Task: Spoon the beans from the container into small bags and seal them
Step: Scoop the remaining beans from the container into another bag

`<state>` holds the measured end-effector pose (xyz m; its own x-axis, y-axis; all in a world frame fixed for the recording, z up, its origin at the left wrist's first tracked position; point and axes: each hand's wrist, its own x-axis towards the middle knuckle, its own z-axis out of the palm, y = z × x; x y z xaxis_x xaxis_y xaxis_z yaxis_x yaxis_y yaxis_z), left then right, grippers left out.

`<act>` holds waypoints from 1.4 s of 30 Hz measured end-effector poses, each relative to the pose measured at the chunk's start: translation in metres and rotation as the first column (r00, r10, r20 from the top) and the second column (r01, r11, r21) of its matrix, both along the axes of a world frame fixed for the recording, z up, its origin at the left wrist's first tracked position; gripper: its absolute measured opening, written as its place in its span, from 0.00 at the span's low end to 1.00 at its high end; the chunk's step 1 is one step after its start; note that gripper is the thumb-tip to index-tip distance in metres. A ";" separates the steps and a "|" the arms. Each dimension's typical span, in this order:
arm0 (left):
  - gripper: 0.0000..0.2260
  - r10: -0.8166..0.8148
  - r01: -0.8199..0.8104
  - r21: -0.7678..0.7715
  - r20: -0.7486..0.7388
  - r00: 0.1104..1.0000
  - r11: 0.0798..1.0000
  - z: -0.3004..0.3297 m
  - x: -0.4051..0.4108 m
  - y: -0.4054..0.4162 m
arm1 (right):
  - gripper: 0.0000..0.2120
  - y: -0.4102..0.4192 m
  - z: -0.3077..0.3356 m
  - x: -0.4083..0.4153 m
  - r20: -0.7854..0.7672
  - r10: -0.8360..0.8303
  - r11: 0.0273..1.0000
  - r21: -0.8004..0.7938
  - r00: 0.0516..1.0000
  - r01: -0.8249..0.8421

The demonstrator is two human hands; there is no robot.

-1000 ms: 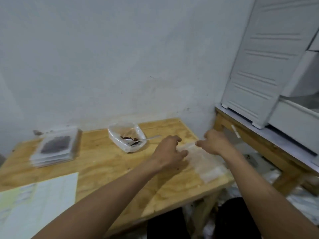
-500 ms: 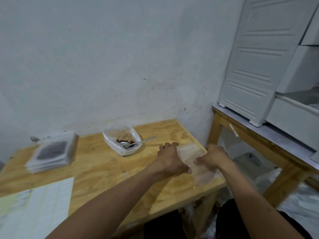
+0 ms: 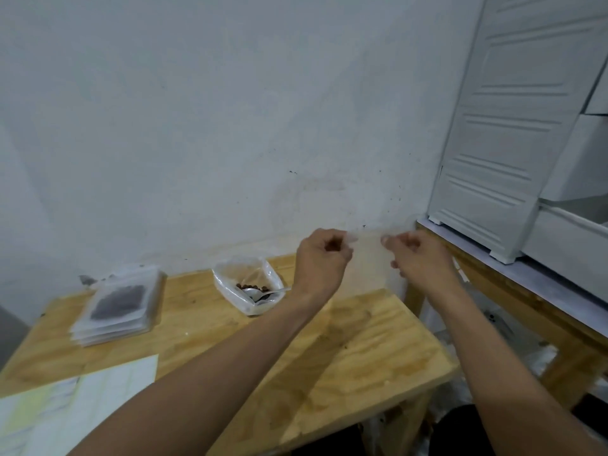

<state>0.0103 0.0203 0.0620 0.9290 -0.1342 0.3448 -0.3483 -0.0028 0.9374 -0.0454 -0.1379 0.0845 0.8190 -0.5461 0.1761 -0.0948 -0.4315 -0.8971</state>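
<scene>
The left hand [image 3: 320, 258] and the right hand [image 3: 419, 258] are raised above the wooden table [image 3: 378, 350], each pinching a top corner of a small clear bag [image 3: 367, 255] stretched between them; the bag looks empty and is faint against the wall. The container [image 3: 248, 286], a clear tub lower left of the hands, rests on the table with a few dark beans [image 3: 251, 287] left and a metal spoon [image 3: 263, 292] lying in it. Farther left sits a stack of filled bags [image 3: 116, 304]. The thin film could stay stuck shut or slip from a pinch while the mouth is opened, and with so few beans left, a careless scoop could scatter them
</scene>
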 end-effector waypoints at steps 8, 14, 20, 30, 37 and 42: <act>0.12 0.186 -0.214 0.020 0.423 0.887 0.977 0.044 0.015 0.061 | 0.23 0.061 0.071 0.016 0.023 0.169 0.920 0.355 0.985 -0.166; 0.09 0.077 -0.213 0.235 0.483 0.872 0.948 0.027 0.017 0.108 | 0.10 0.103 0.052 0.042 0.112 0.306 0.863 0.387 0.945 -0.325; 0.16 0.030 -0.054 0.293 0.086 0.996 0.954 0.031 0.002 0.143 | 0.16 0.132 0.026 0.054 0.146 0.472 0.859 0.144 0.869 -0.491; 0.11 0.079 -0.070 0.260 -0.024 0.997 0.963 0.030 0.010 0.169 | 0.18 0.154 0.014 0.063 0.076 0.614 0.789 -0.021 0.786 -0.614; 0.14 0.345 -0.347 0.191 0.044 0.937 0.918 0.025 0.017 0.172 | 0.13 0.179 0.011 0.059 0.006 0.508 0.861 -0.023 0.861 -0.508; 0.33 -0.088 0.054 0.438 0.056 0.995 0.897 0.037 0.016 0.197 | 0.10 0.167 0.027 0.057 0.117 0.616 0.775 0.085 0.779 -0.626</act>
<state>0.0263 0.2175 0.0991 0.8862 -0.3510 0.3025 -0.4296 -0.3777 0.8202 0.0117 0.0295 0.1114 0.9731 0.0569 0.2233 0.2303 -0.2676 -0.9356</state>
